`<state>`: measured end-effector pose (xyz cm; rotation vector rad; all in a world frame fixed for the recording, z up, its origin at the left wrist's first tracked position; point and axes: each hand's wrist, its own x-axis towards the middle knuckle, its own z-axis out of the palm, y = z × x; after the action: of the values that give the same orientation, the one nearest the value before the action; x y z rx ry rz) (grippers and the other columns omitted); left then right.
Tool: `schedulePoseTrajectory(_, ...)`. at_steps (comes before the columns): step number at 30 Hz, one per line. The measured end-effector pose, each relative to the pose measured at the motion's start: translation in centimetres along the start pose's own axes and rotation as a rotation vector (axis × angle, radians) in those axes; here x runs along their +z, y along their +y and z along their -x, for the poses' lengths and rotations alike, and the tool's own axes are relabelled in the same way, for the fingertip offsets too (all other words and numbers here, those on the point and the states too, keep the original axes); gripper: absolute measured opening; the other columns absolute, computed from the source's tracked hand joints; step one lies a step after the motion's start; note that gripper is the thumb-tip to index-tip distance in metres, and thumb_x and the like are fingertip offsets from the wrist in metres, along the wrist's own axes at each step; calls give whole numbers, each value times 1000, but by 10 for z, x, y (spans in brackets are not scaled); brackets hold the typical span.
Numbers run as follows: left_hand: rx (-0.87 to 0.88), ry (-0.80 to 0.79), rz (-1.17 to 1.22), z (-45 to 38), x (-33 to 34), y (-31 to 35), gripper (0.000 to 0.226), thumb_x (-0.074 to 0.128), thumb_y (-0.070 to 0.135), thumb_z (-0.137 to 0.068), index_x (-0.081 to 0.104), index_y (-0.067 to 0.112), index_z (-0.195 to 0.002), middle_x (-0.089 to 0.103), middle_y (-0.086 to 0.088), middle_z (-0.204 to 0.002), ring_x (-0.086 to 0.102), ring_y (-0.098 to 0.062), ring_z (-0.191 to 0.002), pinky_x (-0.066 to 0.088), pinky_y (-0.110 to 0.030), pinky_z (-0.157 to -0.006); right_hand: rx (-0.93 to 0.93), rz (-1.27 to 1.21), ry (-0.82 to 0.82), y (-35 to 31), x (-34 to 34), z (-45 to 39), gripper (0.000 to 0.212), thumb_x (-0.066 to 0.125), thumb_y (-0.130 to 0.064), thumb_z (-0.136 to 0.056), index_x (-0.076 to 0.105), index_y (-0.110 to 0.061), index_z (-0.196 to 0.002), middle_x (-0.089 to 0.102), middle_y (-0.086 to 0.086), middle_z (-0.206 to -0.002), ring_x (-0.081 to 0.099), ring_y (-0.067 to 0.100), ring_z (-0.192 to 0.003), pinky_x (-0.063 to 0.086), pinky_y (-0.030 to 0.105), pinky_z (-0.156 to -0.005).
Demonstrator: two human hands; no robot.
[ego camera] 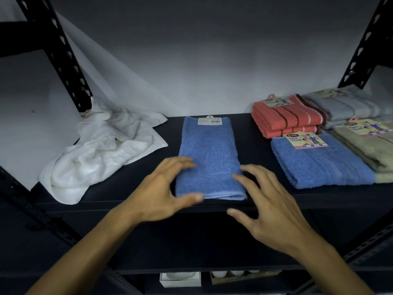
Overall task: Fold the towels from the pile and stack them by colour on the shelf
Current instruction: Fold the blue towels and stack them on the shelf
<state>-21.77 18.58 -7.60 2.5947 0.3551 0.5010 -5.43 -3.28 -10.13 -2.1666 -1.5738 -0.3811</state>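
Note:
A folded blue towel with a white barcode tag at its far end lies lengthwise in the middle of the dark shelf. My left hand hovers at its near left corner with fingers spread and relaxed, holding nothing. My right hand is at the near right corner, fingers also spread, fingertips close to the towel's edge. A crumpled pile of white towels lies at the left. At the right sit folded stacks: another blue towel, a red striped one, a grey one and a pale green one.
Black slotted uprights stand at the back left and back right of the shelf. A white sheet covers the wall behind. On a lower shelf sit a white box and a tray of white round objects.

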Motion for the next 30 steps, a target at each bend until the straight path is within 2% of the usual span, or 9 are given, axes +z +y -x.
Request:
schedulePoseTrajectory(2, 39, -182, -175, 11, -1, -3, 97, 56, 84, -68, 26, 41, -150, 10, 29, -158, 3, 11, -144, 12, -19, -118, -106, 15, -141, 8, 4, -14, 86, 48, -70, -81, 30, -21, -150, 14, 0, -160, 8, 15, -149, 19, 34, -119)
schedulePoseTrajectory(4, 111, -214, -308, 17, 6, -10, 99, 48, 84, -75, 15, 38, -156, -2, 23, -162, -9, 7, -146, 4, -26, -122, -176, 43, -229, 12, 10, -26, 93, 43, -74, -80, 20, -22, -153, 7, 0, -163, 0, 12, -149, 5, 35, -120)
schedulePoseTrajectory(9, 227, 109, -339, 29, 27, -18, 53, 48, 43, -95, 52, 19, -142, 49, -1, -149, 40, -14, -141, 40, -48, -111, -226, -27, -162, 16, 28, -20, 75, 73, -31, -85, 35, -17, -148, 32, 1, -156, 23, 11, -145, 17, 35, -117)
schedulePoseTrajectory(14, 335, 268, -331, 42, 40, -9, 43, 50, 9, -86, 57, 15, -128, 66, -3, -126, 58, -16, -123, 40, -43, -108, -226, -237, -20, 22, 28, -5, 72, 61, 16, -74, 49, -12, -139, 46, -4, -147, 34, 5, -140, 25, 30, -116)
schedulePoseTrajectory(18, 156, 268, -103, 37, 26, 8, 30, 51, 23, -90, 53, 24, -120, 63, 14, -113, 52, 2, -113, 35, -22, -110, -103, -483, -8, 20, 18, -4, 63, 62, 12, -81, 56, -27, -130, 58, -13, -132, 45, 4, -132, 31, 17, -110)
schedulePoseTrajectory(21, -78, 249, 172, 19, 5, 26, 14, 60, 29, -95, 57, 32, -108, 65, 21, -94, 59, 5, -84, 46, -11, -74, 3, -631, 70, 14, -4, -24, 35, 65, -2, -89, 64, -30, -110, 69, -14, -100, 64, 4, -97, 49, 14, -83)
schedulePoseTrajectory(23, -210, 286, 324, -5, -6, 32, 11, 61, 29, -95, 58, 31, -106, 69, 16, -89, 62, 2, -71, 47, -13, -64, 127, -763, 137, 9, -16, -52, 28, 66, -6, -89, 65, -31, -101, 71, -13, -93, 66, 4, -86, 50, 18, -77)
schedulePoseTrajectory(27, -395, 362, 420, -66, -14, 26, 7, 52, 33, -101, 53, 26, -101, 63, 16, -92, 61, 11, -81, 44, -4, -61, 373, -890, 190, 18, -5, -120, 8, 65, -16, -91, 63, -23, -92, 72, -6, -90, 69, 13, -90, 56, 34, -80)
schedulePoseTrajectory(30, -470, 373, 272, -109, -12, 11, 21, 42, 35, -104, 51, 16, -108, 59, 9, -94, 63, -9, -89, 43, -12, -61, 556, -821, 139, 35, 14, -168, 7, 59, -25, -93, 61, -19, -88, 69, 4, -93, 67, 21, -87, 55, 38, -77)
